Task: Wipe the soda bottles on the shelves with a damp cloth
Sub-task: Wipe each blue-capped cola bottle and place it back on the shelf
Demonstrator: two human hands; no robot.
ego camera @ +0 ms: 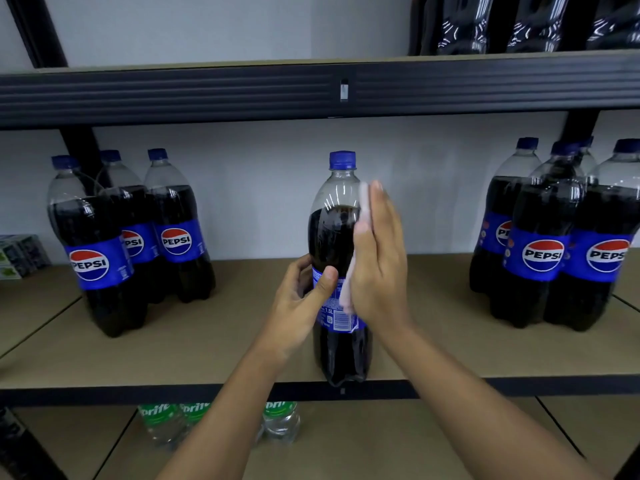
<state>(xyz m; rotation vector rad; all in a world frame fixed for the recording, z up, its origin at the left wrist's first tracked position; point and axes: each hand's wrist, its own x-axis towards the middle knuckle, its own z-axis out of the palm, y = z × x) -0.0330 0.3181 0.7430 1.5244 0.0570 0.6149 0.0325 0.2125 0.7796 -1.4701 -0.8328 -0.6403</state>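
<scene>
glossy plastic bottle (341, 258), matt shelf board (194, 341)

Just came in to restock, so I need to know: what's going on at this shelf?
A person is wiping one Pepsi bottle at the front edge of the middle shelf. The left hand grips it at the label, and the right hand presses a pale cloth flat against its right side. More Pepsi bottles stand grouped to the left and right; Sprite bottles sit on the shelf below.
</scene>
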